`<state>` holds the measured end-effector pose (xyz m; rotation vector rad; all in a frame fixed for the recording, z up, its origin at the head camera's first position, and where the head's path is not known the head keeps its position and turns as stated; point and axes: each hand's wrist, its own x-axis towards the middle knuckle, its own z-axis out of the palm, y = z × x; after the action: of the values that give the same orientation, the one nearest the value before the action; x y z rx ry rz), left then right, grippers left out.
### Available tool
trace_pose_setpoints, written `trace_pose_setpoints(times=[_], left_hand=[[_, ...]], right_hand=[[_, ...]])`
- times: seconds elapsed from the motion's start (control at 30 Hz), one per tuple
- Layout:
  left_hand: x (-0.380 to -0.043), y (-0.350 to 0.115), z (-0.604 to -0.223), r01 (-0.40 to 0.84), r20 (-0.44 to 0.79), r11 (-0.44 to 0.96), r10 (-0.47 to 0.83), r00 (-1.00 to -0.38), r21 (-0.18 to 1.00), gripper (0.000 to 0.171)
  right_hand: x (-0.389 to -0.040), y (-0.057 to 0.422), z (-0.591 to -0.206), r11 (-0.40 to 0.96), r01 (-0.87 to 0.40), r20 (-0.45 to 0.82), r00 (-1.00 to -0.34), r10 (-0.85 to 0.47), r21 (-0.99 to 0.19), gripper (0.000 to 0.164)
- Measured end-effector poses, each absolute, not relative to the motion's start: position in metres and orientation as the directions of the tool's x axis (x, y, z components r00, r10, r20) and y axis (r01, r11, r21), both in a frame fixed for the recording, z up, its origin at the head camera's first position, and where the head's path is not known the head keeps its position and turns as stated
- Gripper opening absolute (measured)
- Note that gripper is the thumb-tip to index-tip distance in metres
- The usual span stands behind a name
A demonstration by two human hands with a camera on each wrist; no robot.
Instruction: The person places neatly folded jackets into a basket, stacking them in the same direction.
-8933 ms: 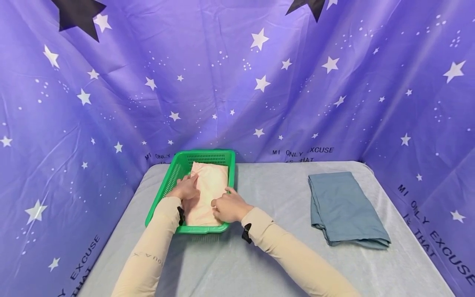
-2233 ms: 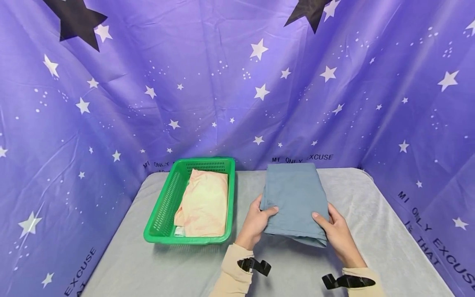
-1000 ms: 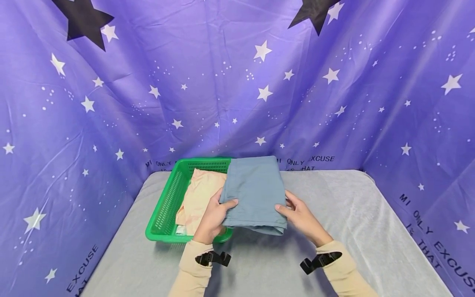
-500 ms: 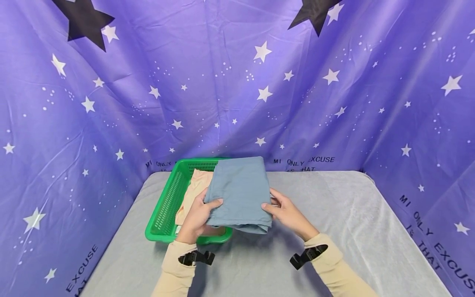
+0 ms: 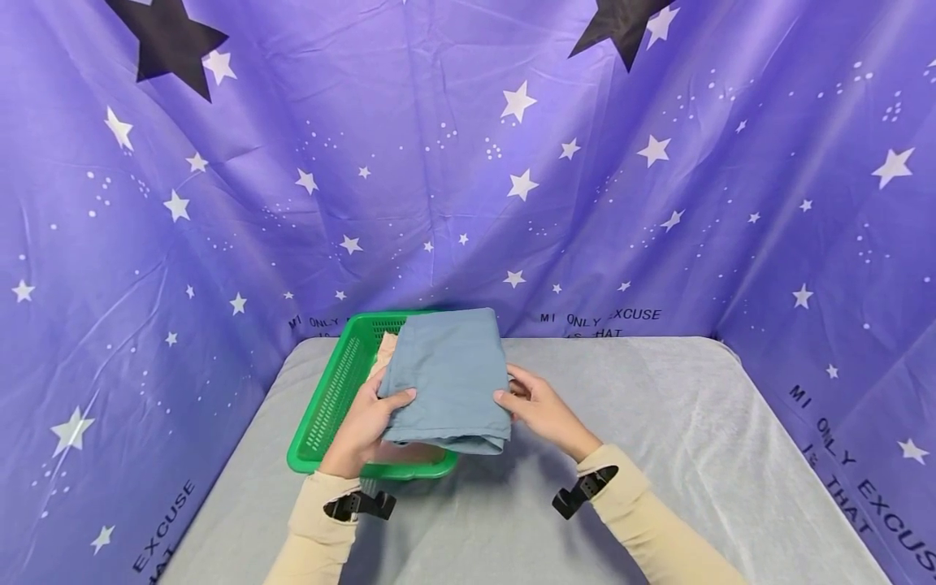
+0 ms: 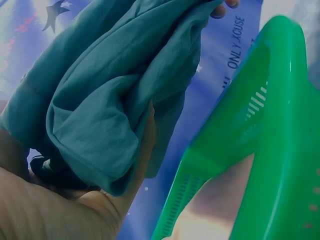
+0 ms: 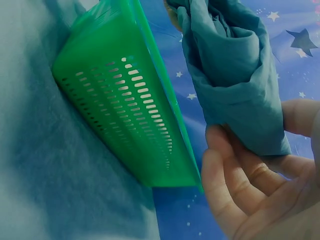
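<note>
A folded blue-grey cloth garment hangs over the right part of the green basket, held between both hands. My left hand grips its left edge, thumb on top and fingers beneath. On the opposite edge my right hand pinches it the same way. Loose rolled folds of the garment show from its end in the right wrist view, above the basket's rim. Inside the basket lies a folded pale pink cloth, mostly hidden under the garment in the head view.
The basket stands at the left back of a table covered in grey cloth. A purple curtain with white stars encloses the back and both sides. Black straps sit on both wrists.
Earlier both hands were at the pink cloth in the basket, with the blue-grey garment lying on the right. Since then they have lifted the garment and carried it left over the basket.
</note>
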<state>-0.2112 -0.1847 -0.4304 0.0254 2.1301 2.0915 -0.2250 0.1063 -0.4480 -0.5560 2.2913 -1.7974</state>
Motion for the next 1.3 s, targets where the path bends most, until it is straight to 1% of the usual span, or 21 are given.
trace_pose_setpoints(times=[0.13,0.3,0.4,0.57,0.9,1.3], left_hand=[[-0.212,-0.194,-0.427,-0.109,-0.108,0.005,0.119,-0.987,0.994,0.066],[-0.213,-0.206,-0.422,-0.106,-0.106,0.002,0.100,-0.989,0.994,0.059],[-0.215,-0.214,-0.421,-0.107,-0.108,0.021,0.085,-0.990,0.994,0.058],[-0.217,-0.227,-0.419,-0.120,-0.122,0.029,0.075,-0.990,0.992,0.060],[-0.222,-0.247,-0.419,-0.151,-0.153,0.040,0.058,-0.987,0.988,0.063],[-0.231,-0.255,-0.421,-0.185,-0.192,0.082,0.077,-0.978,0.979,0.068]], right_hand=[[-0.228,0.097,-0.444,0.220,-0.174,0.080,-0.922,-0.379,-0.960,0.059],[-0.232,0.084,-0.441,0.230,-0.142,0.053,-0.933,-0.356,-0.963,0.061],[-0.234,0.075,-0.441,0.214,-0.132,0.047,-0.932,-0.360,-0.968,0.058],[-0.238,0.063,-0.441,0.204,-0.124,0.042,-0.931,-0.363,-0.971,0.053],[-0.244,0.045,-0.446,0.249,-0.093,0.000,-0.937,-0.349,-0.964,0.061],[-0.248,0.033,-0.455,0.243,-0.046,-0.041,-0.938,-0.343,-0.969,0.060]])
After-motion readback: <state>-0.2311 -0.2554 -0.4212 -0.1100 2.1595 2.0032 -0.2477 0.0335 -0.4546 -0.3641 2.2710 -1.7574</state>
